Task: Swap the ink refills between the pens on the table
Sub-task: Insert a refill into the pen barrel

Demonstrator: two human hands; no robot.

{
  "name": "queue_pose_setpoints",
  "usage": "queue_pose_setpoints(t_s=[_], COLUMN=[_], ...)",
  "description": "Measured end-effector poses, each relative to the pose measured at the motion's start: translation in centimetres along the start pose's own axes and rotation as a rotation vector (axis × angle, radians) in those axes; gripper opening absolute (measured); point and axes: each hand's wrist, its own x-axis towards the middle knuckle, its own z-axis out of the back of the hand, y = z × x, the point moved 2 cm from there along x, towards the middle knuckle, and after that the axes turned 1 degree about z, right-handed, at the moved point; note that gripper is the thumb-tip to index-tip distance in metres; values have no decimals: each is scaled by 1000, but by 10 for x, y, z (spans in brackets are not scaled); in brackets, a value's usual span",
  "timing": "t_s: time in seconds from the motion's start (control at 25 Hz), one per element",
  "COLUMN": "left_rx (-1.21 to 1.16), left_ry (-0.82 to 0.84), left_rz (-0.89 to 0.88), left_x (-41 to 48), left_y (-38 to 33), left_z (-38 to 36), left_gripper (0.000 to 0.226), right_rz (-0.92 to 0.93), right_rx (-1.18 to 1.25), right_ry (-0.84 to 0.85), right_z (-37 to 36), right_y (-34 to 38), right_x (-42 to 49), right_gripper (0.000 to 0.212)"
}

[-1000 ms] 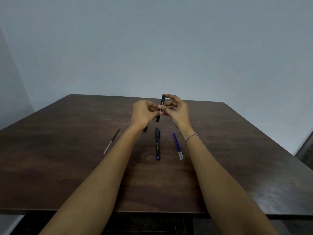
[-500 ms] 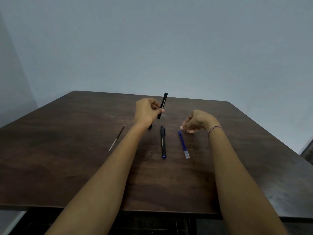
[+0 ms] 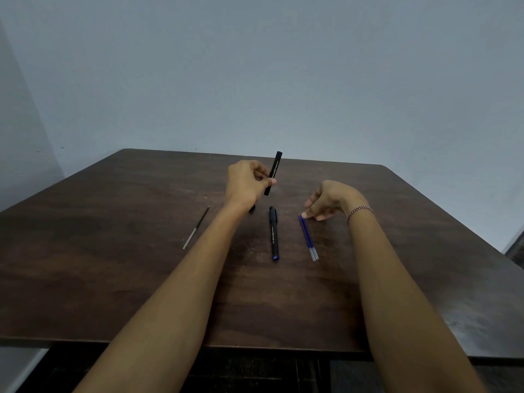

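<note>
**Blue refills at the fingertips**

Two thin blue plastic ink refills [image 3: 307,236] lay side by side on the dark wooden table [image 3: 113,251]. They looked light, bendy and apt to roll (best pinched mid-length). The right hand [image 3: 326,201], loosely curled, touched their far end without gripping. The left hand [image 3: 246,184] pinched a black pen barrel [image 3: 272,173], held nearly upright.

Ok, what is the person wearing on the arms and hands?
No sleeves, no gloves. The left hand wears nothing that shows. The right hand shows no rings, but its wrist has a thin braided bracelet, reddish and pale.
</note>
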Motion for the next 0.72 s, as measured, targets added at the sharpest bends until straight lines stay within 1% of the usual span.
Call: queue_pose_setpoints(t_s=[0.24, 0.32, 0.48, 0.72], left_rx=[17, 21, 23, 24], left_ry=[-10, -10, -14, -15], left_rz=[3, 5, 9, 9], left_x=[0, 0, -1, -1], left_y=[0, 0, 0, 0], left_z=[0, 1, 2, 3], left_gripper=[19, 19, 19, 19], right_rz=[6, 16, 18, -41], right_rx=[-13, -25, -64, -159], right_ry=[4, 2, -37, -49], right_z=[0, 1, 3, 3], right_y=[0, 0, -1, -4], right_x=[-2, -2, 0, -1], right_gripper=[38, 37, 28, 34])
